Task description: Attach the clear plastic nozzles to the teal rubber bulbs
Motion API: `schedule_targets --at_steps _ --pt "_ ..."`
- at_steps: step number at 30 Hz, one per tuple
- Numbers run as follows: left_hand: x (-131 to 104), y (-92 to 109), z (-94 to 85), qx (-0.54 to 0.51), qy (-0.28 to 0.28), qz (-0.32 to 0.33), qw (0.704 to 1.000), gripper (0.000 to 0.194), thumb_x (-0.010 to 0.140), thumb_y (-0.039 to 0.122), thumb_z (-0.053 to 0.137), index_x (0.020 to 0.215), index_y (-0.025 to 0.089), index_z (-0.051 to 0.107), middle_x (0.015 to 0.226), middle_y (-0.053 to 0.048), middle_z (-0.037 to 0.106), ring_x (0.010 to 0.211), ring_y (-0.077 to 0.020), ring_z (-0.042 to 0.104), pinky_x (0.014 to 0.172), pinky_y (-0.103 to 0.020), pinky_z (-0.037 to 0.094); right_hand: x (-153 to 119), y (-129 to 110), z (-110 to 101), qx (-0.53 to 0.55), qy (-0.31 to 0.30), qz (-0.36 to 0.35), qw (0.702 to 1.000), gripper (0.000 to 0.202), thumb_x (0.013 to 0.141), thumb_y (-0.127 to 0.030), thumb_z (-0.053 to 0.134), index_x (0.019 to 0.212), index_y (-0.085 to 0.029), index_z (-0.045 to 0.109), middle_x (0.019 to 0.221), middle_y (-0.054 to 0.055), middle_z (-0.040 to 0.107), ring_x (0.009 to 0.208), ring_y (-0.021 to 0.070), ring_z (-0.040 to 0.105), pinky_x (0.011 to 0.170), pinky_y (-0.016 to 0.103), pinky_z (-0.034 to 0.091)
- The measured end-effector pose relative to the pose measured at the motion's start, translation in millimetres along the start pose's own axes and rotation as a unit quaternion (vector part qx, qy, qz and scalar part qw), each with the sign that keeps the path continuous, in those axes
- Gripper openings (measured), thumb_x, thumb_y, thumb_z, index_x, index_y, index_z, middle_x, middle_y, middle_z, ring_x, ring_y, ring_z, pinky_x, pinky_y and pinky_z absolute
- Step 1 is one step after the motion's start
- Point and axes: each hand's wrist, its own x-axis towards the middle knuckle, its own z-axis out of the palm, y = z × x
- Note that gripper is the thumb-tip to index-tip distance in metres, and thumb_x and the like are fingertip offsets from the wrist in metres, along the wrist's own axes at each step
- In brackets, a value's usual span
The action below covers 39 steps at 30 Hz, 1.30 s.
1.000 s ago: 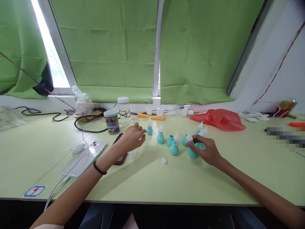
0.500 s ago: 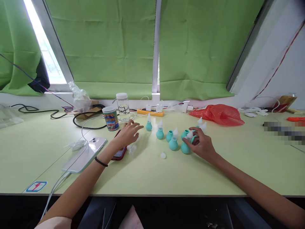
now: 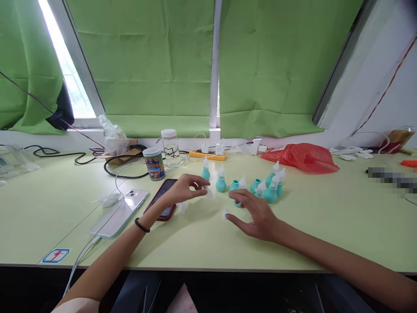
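Observation:
Several teal rubber bulb nasal aspirators stand mid-table; some, like one aspirator (image 3: 220, 184), carry translucent nozzles, while an open-necked bulb (image 3: 256, 186) has none. My left hand (image 3: 187, 190) is above the table by the leftmost aspirator (image 3: 205, 173), thumb and fingertips pinched on a small translucent plastic piece (image 3: 206, 191), blurred. Spread wide, my right hand (image 3: 257, 214) hovers in front of the bulbs and partly hides one. Its thumb tip is beside a small white plastic piece (image 3: 225, 214) on the table; whether they touch I cannot tell.
Left of the bulbs lie a red-cased phone (image 3: 167, 212), clear bits (image 3: 183, 207) and a pale phone (image 3: 120, 213) with a cable. Behind are a printed can (image 3: 154, 164), a water jar (image 3: 170, 150), a power strip (image 3: 207, 155) and a red plastic bag (image 3: 301, 157).
My right hand has let go of an aspirator, which now stands with the right-hand group, and moved left with fingers spread. My left hand has shifted right and its fingers have closed.

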Motion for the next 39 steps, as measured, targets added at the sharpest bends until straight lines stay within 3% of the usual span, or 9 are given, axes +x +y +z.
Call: schedule_targets --at_steps 4,9,11,13,16,20,24,34,39 --pt "-2 11 17.7 -0.198 0.003 -0.034 0.980 0.028 0.061 0.030 0.062 0.081 0.010 0.059 0.080 -0.007 0.062 0.073 -0.0148 0.058 0.069 -0.028 0.048 13 -8 22 0.088 -0.018 0.076 0.993 0.034 0.076 -0.030 0.047 0.108 -0.020 0.040 0.088 0.006 0.055 0.066 0.0149 0.054 0.055 0.029 0.047" --pt "-1 10 24.3 -0.208 -0.039 -0.019 0.977 0.029 0.063 0.030 0.061 0.083 0.009 0.058 0.082 -0.008 0.062 0.074 -0.0153 0.058 0.067 -0.027 0.049 7 0 30 0.134 0.040 0.066 0.988 0.022 0.076 -0.022 0.047 0.098 -0.020 0.047 0.078 0.003 0.055 0.058 0.0103 0.053 0.051 0.023 0.047" --pt "-1 8 18.1 -0.124 -0.022 0.003 0.992 0.027 0.070 0.031 0.053 0.088 0.011 0.057 0.087 -0.008 0.061 0.077 -0.0150 0.056 0.067 -0.027 0.047 6 -1 28 0.127 0.059 0.060 0.988 0.022 0.074 -0.020 0.049 0.096 -0.019 0.048 0.077 0.003 0.055 0.057 0.0096 0.052 0.051 0.023 0.046" --pt "-1 2 10.1 0.042 0.022 0.019 0.999 0.025 0.075 0.031 0.045 0.089 0.013 0.057 0.088 -0.008 0.060 0.080 -0.0159 0.054 0.069 -0.028 0.045 6 -2 26 0.114 0.066 0.056 0.990 0.022 0.073 -0.019 0.050 0.094 -0.018 0.048 0.077 0.003 0.054 0.056 0.0090 0.051 0.051 0.023 0.045" --pt "0 -16 1.5 0.317 0.026 0.013 0.948 0.023 0.073 0.028 0.046 0.083 0.013 0.061 0.076 -0.009 0.060 0.082 -0.0218 0.051 0.069 -0.033 0.042 6 -3 25 0.083 0.036 0.036 0.995 0.019 0.072 -0.018 0.049 0.091 -0.017 0.050 0.074 0.003 0.053 0.053 0.0081 0.048 0.050 0.022 0.043" --pt "1 -38 1.8 0.417 -0.047 -0.006 0.908 0.022 0.072 0.025 0.045 0.083 0.015 0.062 0.074 -0.008 0.061 0.079 -0.0218 0.051 0.066 -0.030 0.040 3 -1 31 0.022 -0.054 -0.015 0.998 0.015 0.073 -0.019 0.047 0.087 -0.016 0.053 0.075 0.004 0.055 0.061 0.0112 0.051 0.050 0.022 0.040" --pt "1 -47 10.7 0.397 -0.068 -0.045 0.914 0.021 0.070 0.021 0.045 0.081 0.016 0.062 0.077 -0.007 0.063 0.078 -0.0204 0.052 0.067 -0.028 0.040 0 1 35 -0.010 -0.090 -0.046 0.995 0.015 0.076 -0.019 0.044 0.088 -0.016 0.053 0.080 0.006 0.057 0.071 0.0141 0.053 0.056 0.024 0.040" --pt "1 -50 14.5 0.353 -0.054 -0.073 0.931 0.029 0.060 0.006 0.043 0.081 0.016 0.062 0.076 -0.004 0.063 0.073 -0.0161 0.056 0.062 -0.023 0.042 0 -1 33 0.017 -0.085 0.007 0.996 0.014 0.071 -0.018 0.049 0.083 -0.015 0.055 0.076 0.005 0.058 0.069 0.0143 0.053 0.056 0.024 0.040" --pt "2 -32 13.5 0.213 -0.011 -0.066 0.975 0.020 0.062 0.008 0.047 0.074 0.013 0.063 0.071 -0.005 0.063 0.064 -0.0137 0.056 0.060 -0.023 0.045 0 -4 32 0.039 -0.050 0.037 0.997 0.015 0.072 -0.020 0.049 0.085 -0.016 0.054 0.077 0.004 0.057 0.066 0.0127 0.052 0.054 0.023 0.039"
